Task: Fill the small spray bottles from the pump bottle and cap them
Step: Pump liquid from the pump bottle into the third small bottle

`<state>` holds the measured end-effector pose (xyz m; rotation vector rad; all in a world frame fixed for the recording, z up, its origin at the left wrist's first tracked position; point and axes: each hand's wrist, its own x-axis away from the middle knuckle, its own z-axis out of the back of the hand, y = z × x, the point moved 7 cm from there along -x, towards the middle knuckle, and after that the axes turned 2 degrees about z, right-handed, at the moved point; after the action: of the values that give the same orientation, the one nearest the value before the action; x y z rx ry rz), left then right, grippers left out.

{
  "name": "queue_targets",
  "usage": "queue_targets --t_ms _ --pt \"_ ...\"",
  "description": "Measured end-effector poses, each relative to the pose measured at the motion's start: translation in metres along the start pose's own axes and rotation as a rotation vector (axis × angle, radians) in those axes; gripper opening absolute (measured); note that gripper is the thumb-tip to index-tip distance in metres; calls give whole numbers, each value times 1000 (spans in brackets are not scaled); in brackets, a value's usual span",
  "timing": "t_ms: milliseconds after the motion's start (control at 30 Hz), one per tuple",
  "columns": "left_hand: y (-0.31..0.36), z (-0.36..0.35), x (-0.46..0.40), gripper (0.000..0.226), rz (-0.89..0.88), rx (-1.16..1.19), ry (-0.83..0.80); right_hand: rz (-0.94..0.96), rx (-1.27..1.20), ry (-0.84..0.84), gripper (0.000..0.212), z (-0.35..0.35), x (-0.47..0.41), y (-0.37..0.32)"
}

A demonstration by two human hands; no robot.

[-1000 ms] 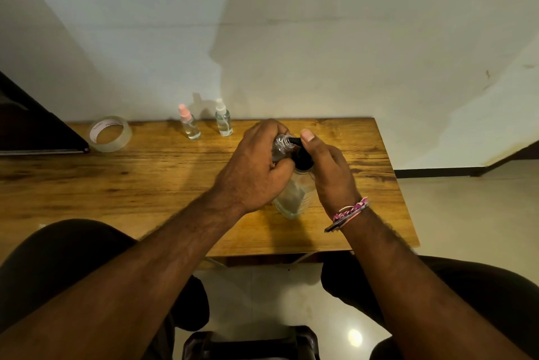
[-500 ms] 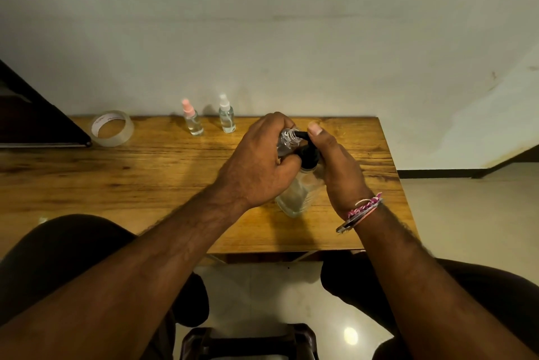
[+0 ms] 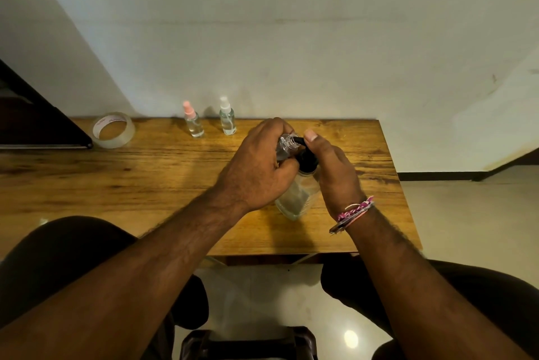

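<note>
A clear pump bottle [image 3: 296,198] with a black pump head [image 3: 306,160] stands near the table's right front. My left hand [image 3: 256,167] grips a small uncapped spray bottle [image 3: 285,145] and holds its threaded mouth against the black spout. My right hand [image 3: 332,173] wraps the pump head from the right, thumb on top of it. Two capped small spray bottles stand at the back of the table: one with a pink cap [image 3: 192,120], one with a white cap [image 3: 227,117], both apart from my hands.
A roll of clear tape [image 3: 113,130] lies at the back left of the wooden table [image 3: 116,181]. A dark flat object [image 3: 35,123] sits at the far left. The wall runs right behind the table. A dark stool [image 3: 248,343] stands below, between my knees.
Both hands stay on the small bottle and the pump. The view has tilted slightly; the hands and bottles hold nearly the same pose.
</note>
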<state>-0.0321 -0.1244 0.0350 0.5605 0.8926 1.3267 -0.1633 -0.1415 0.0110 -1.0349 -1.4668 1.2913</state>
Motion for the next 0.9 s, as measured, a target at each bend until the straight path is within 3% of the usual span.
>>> queue_targets --t_ms 400,533,700,900 --pt "-4 -1 1 26 21 14 -25 96 87 42 77 3 -5 2" --pt "-2 0 1 26 19 16 -22 111 97 48 76 3 -4 1" --pt "2 2 -1 28 16 44 -8 67 81 47 50 6 0 4" --pt "2 2 0 25 -5 45 7 121 111 157 69 3 3 3"
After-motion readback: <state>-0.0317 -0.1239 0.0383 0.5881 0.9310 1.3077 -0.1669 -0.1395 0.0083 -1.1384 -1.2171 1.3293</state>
